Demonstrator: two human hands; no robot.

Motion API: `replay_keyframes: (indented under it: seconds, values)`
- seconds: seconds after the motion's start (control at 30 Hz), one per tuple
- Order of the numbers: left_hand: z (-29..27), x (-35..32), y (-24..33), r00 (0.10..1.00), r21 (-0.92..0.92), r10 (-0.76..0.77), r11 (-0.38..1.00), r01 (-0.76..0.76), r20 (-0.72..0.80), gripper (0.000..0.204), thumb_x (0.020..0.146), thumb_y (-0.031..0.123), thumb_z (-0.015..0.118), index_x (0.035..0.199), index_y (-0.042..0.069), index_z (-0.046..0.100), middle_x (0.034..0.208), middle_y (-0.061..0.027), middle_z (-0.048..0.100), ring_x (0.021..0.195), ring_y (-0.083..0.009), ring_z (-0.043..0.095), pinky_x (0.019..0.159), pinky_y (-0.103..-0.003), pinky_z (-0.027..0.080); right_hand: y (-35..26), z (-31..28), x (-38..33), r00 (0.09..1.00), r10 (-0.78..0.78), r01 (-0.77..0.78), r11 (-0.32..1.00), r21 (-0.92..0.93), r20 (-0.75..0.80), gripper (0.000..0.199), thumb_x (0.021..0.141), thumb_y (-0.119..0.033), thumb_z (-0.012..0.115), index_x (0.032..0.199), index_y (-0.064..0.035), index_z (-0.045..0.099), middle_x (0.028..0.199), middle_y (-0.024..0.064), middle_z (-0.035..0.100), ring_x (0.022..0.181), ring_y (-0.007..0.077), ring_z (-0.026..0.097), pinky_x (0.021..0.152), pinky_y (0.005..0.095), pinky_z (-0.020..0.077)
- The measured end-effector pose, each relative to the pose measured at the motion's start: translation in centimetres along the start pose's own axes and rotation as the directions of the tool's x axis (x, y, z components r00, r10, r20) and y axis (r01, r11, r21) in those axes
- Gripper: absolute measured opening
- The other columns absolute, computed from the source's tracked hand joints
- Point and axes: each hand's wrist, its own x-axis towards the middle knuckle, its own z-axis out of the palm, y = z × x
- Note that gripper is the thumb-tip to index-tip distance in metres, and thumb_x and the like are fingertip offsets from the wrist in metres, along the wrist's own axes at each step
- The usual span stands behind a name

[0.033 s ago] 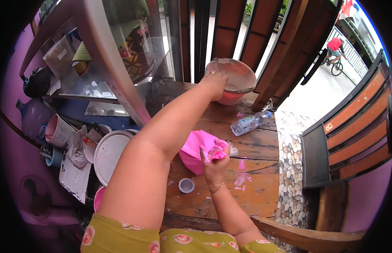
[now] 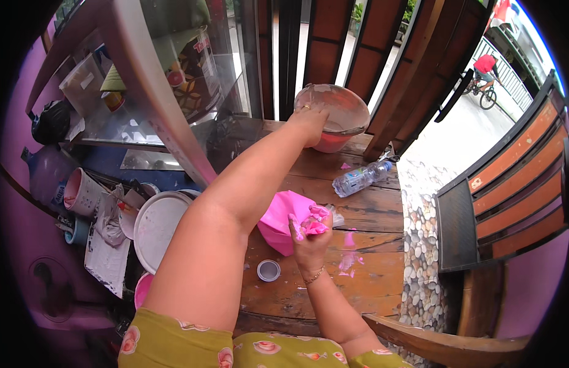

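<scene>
My left hand [image 2: 309,122], a ring on one finger, reaches forward to a reddish bucket [image 2: 336,142] at the table's far edge. Its fingers close over the bucket's left rim; the inside of the bucket is coated greyish. Closer to me, my right hand [image 2: 311,244] wears a bracelet and has pink smears on its thumb and fingers. Crumpled in those fingers is the gathered end of a bright pink plastic bag [image 2: 280,224], whose wide part rests on the table to the left. A small round cup [image 2: 269,270] stands near the bag.
A clear plastic bottle [image 2: 362,178] lies right of the bag on the wooden table [image 2: 376,251], which has pink smears. At left are a round white lid [image 2: 159,230], tubs and a glass cabinet [image 2: 168,92]. A slatted wooden gate [image 2: 511,184] stands right; a cyclist [image 2: 485,76] is outside.
The whole view has shifted very slightly. Both hands keep their places at the bucket and the pink bag.
</scene>
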Motion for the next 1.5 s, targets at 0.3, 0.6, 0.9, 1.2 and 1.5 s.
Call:
replay_keyframes:
  seconds: [0.3,0.6,0.9,1.2,1.5]
  values:
    - [4.6,2.9,1.8,0.999,0.074,-0.020,0.997,0.023,-0.037,0.075,0.078,0.006,0.052,0.144,0.010,0.016,0.125,-0.0153,0.054,0.123,-0.0377,0.042,0.107,-0.053,0.016,-0.4,-1.9,-0.2,0.999,0.029,-0.030,0.999,-0.032,-0.021,0.039,0.073,0.001,0.072,0.102,-0.0033,0.046,0.074,-0.0055,0.045,0.063,0.0015,0.040,0.057,0.0161,0.0345]
    - [3.1,-1.2,0.3,0.997,-0.120,0.050,0.992,-0.042,0.062,0.071,0.064,0.008,0.070,0.127,0.000,0.039,0.112,-0.0201,0.058,0.109,-0.0331,0.054,0.091,-0.038,0.044,-1.8,-1.5,0.8,0.996,-0.084,0.083,0.991,-0.103,-0.010,0.033,0.072,-0.005,0.072,0.095,-0.0037,0.048,0.071,-0.0038,0.044,0.063,0.0048,0.041,0.057,0.0201,0.0360]
    - [1.6,-10.4,-1.1,0.867,0.024,0.049,0.997,-0.071,0.496,0.068,0.058,0.011,0.074,0.119,-0.002,0.049,0.111,-0.0210,0.058,0.106,-0.0328,0.055,0.090,-0.037,0.045,-2.8,-2.9,-0.1,0.987,-0.162,0.163,0.960,-0.228,0.024,0.033,0.072,-0.005,0.073,0.094,-0.0032,0.049,0.077,-0.0012,0.048,0.068,0.0068,0.044,0.063,0.0214,0.0391]
    - [-0.3,-14.5,-1.7,0.842,-0.061,0.028,0.998,0.005,0.539,0.071,0.061,0.016,0.074,0.124,-0.002,0.047,0.115,-0.0209,0.057,0.108,-0.0323,0.054,0.092,-0.036,0.044,-4.3,-3.9,0.9,0.991,-0.121,0.128,0.977,-0.170,0.051,0.031,0.073,0.000,0.070,0.095,-0.0026,0.048,0.081,0.0005,0.053,0.073,0.0074,0.049,0.067,0.0222,0.0428]
    - [-2.0,-20.2,0.2,0.985,-0.311,0.097,0.949,-0.049,0.142,0.053,0.070,0.009,0.061,0.119,-0.004,0.049,0.114,-0.0233,0.055,0.109,-0.0350,0.053,0.094,-0.038,0.042,-4.2,-3.4,2.3,0.995,-0.060,0.067,0.994,-0.085,0.083,0.034,0.072,0.003,0.071,0.096,-0.0043,0.048,0.082,-0.0013,0.050,0.070,0.0061,0.048,0.064,0.0206,0.0422]
